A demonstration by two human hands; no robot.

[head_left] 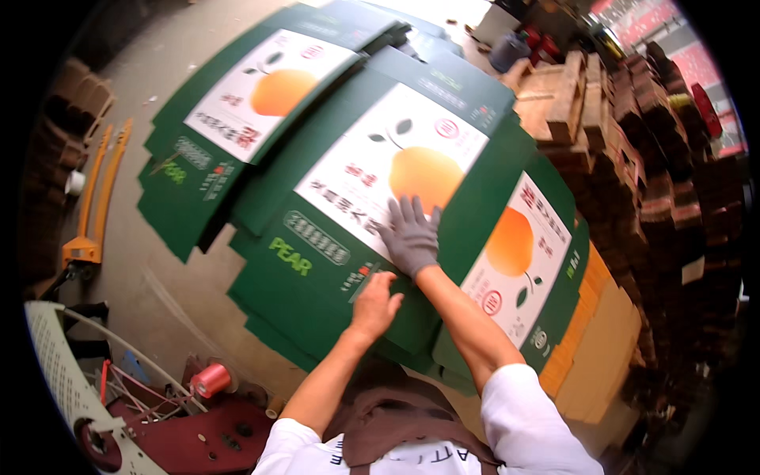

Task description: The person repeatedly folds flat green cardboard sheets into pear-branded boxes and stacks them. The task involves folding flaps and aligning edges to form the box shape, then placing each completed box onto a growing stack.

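Under the right grip (412, 237) (gloved), flat green cardboard (360, 198).

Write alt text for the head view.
Gray-gloved right hand and bare left hand over stacked green cardboard sheets printed with large yellow-orange fruit. Wooden pallet at upper right, yellow pallet jack at left.

Ahead of the gloved right hand (412, 237) and leftward of the bare left hand (377, 307), the flattened pear carton (368, 186) leaves free sliding room; just rightward of the left hand, the right forearm (463, 321) blocks passage.
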